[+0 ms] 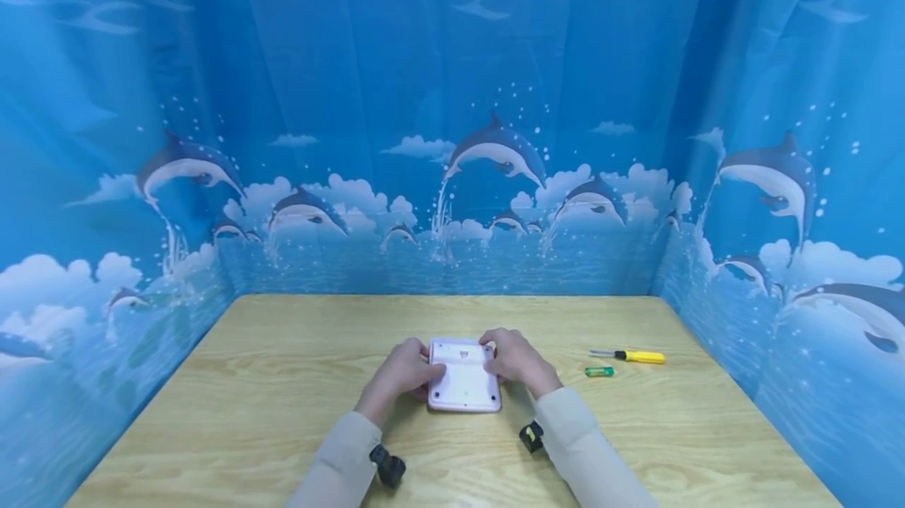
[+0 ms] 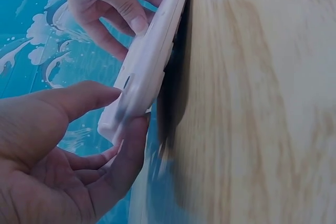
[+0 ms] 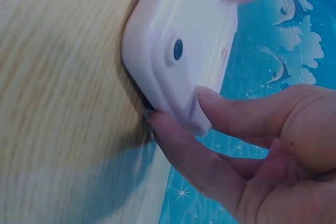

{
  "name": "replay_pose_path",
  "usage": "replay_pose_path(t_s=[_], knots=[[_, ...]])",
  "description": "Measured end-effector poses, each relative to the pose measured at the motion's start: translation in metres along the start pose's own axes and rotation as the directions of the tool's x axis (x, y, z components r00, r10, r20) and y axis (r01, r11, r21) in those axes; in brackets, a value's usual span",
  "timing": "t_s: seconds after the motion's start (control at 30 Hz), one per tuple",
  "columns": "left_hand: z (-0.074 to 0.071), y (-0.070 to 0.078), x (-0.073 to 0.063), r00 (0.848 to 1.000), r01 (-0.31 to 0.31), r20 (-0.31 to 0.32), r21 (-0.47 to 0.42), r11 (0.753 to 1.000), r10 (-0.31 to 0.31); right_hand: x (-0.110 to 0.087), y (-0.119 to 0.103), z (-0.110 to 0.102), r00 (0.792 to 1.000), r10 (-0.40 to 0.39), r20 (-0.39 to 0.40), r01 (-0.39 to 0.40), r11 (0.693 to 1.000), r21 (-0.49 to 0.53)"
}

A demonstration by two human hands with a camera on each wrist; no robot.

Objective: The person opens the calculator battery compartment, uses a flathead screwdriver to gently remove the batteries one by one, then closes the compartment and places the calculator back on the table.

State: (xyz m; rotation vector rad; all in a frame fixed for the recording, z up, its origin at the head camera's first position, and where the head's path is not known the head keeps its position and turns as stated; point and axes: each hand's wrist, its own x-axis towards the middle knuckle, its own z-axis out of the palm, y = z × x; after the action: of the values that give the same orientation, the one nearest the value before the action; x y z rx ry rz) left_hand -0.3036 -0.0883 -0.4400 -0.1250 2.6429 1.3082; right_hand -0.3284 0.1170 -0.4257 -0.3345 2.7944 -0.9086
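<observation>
A flat, pale pink calculator (image 1: 465,387) is held back side up over the middle of the table, with small dark round feet near its corners. My left hand (image 1: 403,373) pinches its left edge, thumb on the back and fingers beneath, as the left wrist view shows. On the opposite edge, my right hand (image 1: 518,359) grips it in the same way. In the left wrist view, the calculator (image 2: 149,56) is tilted, with key-like bumps on its underside and a shadow below. Most of its key side is hidden.
To the right lie a green battery (image 1: 599,371) and a screwdriver (image 1: 639,356) with a yellow and black handle, its tip pointing left. Blue dolphin-print curtains (image 1: 452,257) enclose the wooden table (image 1: 297,351) at the back and both sides.
</observation>
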Motion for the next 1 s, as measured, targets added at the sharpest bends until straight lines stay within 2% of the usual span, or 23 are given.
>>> replay_pose_path(t_s=[0.4, 0.77, 1.0], knots=[[-0.0030, 0.0005, 0.0037, 1.000, -0.017, 0.018, -0.056, 0.998, 0.018, -0.0002, -0.0012, -0.0009, 1.000, 0.012, 0.021, -0.013, 0.999, 0.048], [-0.0052, 0.0053, 0.0012, 1.000, 0.007, 0.007, -0.092, 0.996, -0.007, 0.0004, -0.0019, -0.0005, 1.000, 0.012, 0.026, -0.013, 0.998, 0.059], [-0.0077, 0.0095, -0.0002, 0.999, -0.038, -0.015, -0.081, 0.996, 0.037, 0.0009, -0.0016, 0.0015, 1.000, 0.021, 0.024, -0.022, 0.998, 0.061]])
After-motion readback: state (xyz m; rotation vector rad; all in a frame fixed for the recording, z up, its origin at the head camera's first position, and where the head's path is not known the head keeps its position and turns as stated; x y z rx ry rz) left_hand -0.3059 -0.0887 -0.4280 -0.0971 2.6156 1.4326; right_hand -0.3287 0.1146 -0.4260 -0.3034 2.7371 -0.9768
